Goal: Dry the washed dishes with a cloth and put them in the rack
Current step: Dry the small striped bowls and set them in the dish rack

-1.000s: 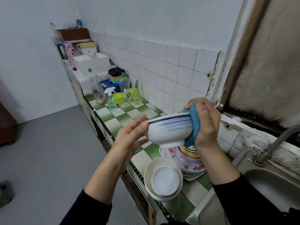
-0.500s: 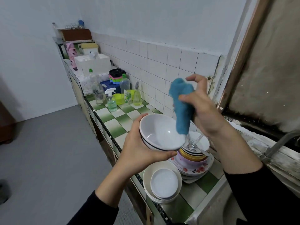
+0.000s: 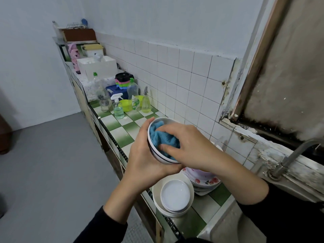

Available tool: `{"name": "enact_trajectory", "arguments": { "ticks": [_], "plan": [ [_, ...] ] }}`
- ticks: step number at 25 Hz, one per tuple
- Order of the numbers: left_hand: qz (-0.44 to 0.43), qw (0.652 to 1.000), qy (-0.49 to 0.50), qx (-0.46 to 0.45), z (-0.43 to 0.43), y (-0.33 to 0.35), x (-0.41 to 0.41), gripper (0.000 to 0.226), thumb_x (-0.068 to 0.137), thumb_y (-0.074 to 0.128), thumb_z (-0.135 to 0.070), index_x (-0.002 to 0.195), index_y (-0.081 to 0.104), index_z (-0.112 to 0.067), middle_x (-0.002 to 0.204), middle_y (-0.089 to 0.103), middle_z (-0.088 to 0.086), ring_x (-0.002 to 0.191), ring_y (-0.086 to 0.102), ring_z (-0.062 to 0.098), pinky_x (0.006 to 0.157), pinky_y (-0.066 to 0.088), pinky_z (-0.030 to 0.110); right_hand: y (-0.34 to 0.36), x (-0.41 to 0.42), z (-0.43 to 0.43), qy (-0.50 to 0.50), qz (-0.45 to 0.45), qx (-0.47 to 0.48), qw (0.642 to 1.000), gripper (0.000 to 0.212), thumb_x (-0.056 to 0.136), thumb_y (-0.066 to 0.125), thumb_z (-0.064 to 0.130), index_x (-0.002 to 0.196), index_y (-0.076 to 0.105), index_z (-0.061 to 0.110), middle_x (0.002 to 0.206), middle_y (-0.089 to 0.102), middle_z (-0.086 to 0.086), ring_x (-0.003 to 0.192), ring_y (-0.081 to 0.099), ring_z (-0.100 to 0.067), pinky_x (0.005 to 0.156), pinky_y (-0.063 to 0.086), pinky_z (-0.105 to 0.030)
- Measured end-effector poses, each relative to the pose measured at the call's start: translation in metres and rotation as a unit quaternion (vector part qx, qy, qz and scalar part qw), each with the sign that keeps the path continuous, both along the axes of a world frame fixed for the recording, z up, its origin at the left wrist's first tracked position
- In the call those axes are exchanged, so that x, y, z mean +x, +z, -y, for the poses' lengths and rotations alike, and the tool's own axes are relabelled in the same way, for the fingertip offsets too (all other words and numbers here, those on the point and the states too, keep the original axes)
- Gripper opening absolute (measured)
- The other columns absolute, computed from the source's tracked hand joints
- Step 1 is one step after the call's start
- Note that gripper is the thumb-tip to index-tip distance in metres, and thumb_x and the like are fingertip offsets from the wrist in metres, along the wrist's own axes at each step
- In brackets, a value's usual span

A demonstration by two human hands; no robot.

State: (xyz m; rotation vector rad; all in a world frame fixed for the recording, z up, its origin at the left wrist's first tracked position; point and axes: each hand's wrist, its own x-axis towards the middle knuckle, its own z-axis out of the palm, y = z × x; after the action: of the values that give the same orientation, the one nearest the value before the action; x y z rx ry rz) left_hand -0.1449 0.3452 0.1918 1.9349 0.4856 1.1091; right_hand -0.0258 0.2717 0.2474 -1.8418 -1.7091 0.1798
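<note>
The left hand point(image 3: 143, 155) holds a white bowl point(image 3: 168, 121) in the air above the near part of the tiled surface point(image 3: 121, 133). Its fingers point(image 3: 169, 170) curl under the base and its thumb lies along the left rim, so it is grasping the bowl. The bowl is tipped with its opening facing up and toward the right, and dark stripes run round its outer wall. The right hand point(image 3: 191, 146) reaches in from the right and presses a blue cloth point(image 3: 164, 138) into the bowl, its bent fingers grasping the bunched cloth against the inner wall. Just below the hands, a stack of white plates point(image 3: 175, 195) sits at the near edge of the surface. Beside it on the right is a pile of floral dishes point(image 3: 205, 180), partly hidden by the right wrist. Farther to the right are a sink point(image 3: 226, 228) and a metal tap point(image 3: 294, 155). Farther along the surface on the left stand a spray bottle point(image 3: 118, 107), a glass jar point(image 3: 105, 104), a green basin point(image 3: 125, 105) and more bottles, close to the tiled wall point(image 3: 184, 81).
</note>
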Motion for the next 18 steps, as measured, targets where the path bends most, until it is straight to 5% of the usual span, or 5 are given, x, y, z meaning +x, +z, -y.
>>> {"name": "enact_trajectory", "arguments": {
  "ticks": [5,10,14,18],
  "plan": [
    [-0.019,1.0,-0.008,-0.007,-0.001,-0.007,-0.007,0.114,0.038,0.088,-0.048,0.137,0.041,-0.021,0.115,0.061,-0.022,0.107,0.062,0.005,0.089,0.049,0.019,0.019,0.023,-0.001,0.138,-0.003,-0.163,0.977,0.025,0.087,0.063,0.004,0.107,0.07,0.017,0.095,0.07,-0.002,0.087,0.063,-0.016,0.08,0.05,-0.033],
    [-0.023,0.999,-0.022,0.016,-0.002,-0.01,-0.005,0.108,0.042,0.087,-0.043,0.137,0.04,-0.023,0.12,0.059,-0.021,0.111,0.06,0.003,0.091,0.046,0.016,-0.009,0.015,-0.01,0.037,-0.124,-0.036,0.991,0.026,0.084,0.066,0.006,0.105,0.07,0.023,0.095,0.071,-0.001,0.091,0.066,-0.017,0.087,0.052,-0.041],
    [-0.075,0.996,-0.003,0.057,-0.008,-0.014,-0.009,0.116,0.04,0.085,-0.052,0.141,0.037,-0.019,0.123,0.057,-0.012,0.113,0.057,0.003,0.093,0.043,0.013,-0.009,0.025,-0.004,0.134,-0.226,-0.126,0.957,0.027,0.088,0.061,0.0,0.111,0.068,0.012,0.105,0.07,-0.01,0.099,0.066,-0.024,0.097,0.049,-0.047],
    [-0.084,0.994,-0.003,0.07,-0.009,-0.016,-0.008,0.116,0.043,0.083,-0.056,0.141,0.036,-0.018,0.126,0.056,-0.01,0.115,0.056,0.004,0.094,0.042,0.013,-0.008,0.026,-0.002,0.157,-0.337,-0.154,0.916,0.024,0.086,0.062,0.023,0.109,0.068,0.02,0.102,0.069,0.003,0.099,0.063,-0.011,0.095,0.049,-0.032]
  ]
}}
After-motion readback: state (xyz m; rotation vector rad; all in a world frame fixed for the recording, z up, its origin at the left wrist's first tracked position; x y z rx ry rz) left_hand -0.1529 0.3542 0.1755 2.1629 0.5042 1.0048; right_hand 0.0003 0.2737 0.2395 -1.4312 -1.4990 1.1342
